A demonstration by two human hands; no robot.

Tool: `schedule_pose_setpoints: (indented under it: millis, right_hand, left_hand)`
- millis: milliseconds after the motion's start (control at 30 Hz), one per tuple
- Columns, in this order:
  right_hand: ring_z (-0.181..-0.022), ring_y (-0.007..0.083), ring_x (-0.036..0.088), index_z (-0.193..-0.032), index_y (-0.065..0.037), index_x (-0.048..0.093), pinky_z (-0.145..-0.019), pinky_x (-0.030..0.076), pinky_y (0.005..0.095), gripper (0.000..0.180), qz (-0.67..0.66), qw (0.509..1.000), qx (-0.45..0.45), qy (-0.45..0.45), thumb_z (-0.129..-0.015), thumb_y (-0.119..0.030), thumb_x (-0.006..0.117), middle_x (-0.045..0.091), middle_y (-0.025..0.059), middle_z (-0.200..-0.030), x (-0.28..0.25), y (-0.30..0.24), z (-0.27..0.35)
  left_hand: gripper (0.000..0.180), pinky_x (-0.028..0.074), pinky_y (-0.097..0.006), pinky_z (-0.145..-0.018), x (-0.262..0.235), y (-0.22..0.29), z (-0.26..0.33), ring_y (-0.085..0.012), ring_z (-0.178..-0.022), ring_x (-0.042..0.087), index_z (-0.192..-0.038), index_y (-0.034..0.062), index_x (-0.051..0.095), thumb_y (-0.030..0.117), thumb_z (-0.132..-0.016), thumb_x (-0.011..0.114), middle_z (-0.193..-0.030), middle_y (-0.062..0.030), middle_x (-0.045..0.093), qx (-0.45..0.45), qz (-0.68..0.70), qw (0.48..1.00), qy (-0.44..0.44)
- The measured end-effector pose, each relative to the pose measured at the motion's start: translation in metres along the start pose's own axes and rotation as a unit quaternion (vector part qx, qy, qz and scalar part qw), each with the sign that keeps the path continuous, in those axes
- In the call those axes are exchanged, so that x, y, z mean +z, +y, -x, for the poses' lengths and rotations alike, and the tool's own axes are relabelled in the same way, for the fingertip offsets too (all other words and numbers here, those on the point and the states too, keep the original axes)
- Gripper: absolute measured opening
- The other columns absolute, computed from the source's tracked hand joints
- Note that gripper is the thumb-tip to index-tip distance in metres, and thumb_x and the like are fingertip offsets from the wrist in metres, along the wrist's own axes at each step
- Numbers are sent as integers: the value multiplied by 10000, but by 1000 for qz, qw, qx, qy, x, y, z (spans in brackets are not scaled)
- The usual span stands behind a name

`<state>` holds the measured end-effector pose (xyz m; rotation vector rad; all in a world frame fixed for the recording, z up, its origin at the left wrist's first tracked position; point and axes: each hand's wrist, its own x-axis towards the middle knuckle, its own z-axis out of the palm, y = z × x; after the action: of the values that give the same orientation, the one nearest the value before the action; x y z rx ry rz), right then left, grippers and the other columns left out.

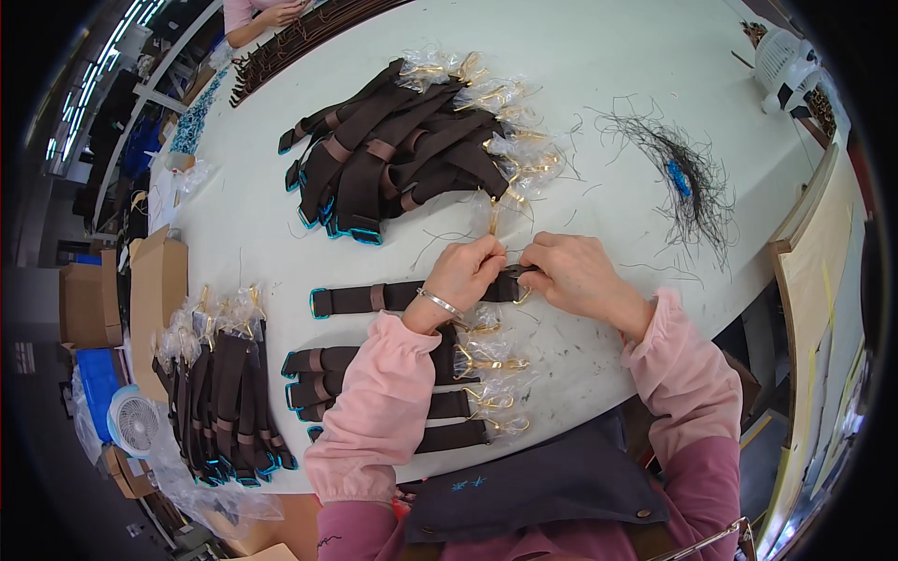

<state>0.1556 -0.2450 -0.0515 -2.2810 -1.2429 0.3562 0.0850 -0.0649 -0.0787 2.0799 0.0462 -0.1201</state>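
Note:
A dark brown webbing strap (349,299) lies crosswise in front of me, with a blue-edged end at the left and a gold metal hook at the right. At its right end my left hand (462,278) is closed in a pinch; what sits between those fingertips is too small to make out, perhaps a dark thread. Facing it, my right hand (580,279) pinches the strap's end next to the hook. Below lie several similar straps (449,405), their gold hooks in clear plastic, partly covered by my left forearm.
A heap of brown straps (374,164) with plastic-wrapped hooks lies beyond my hands. More straps (224,383) hang over the table's left edge. A tangled bundle of black threads (687,182) lies at the right. Another person's hand (281,13) shows at the far left; a white fan (784,61) stands far right.

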Motion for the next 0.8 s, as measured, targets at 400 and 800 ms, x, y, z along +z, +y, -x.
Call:
schedule_pose_setpoints:
  millis: [400,800]
  right_hand:
    - [-737,262,604,-771,-63,586,-615,457,388,123,-32,999,1,-11,-747,-167,648,600,51,-782,2,4,-1]
    - [-766,250,598,-806,-70,586,-624,462,387,150,-8,999,-45,-21,-743,-189,653,587,47,-804,2,3,-5]
  left_hand:
    - [93,428,-382,-551,0,1,1,-336,-611,571,-833,34,550,127,-834,549,-660,-158,580,23,-24,999,14]
    - [41,431,-389,-524,6,12,9,-327,-586,572,-878,38,492,76,-863,495,-631,-123,578,76,-205,974,57]
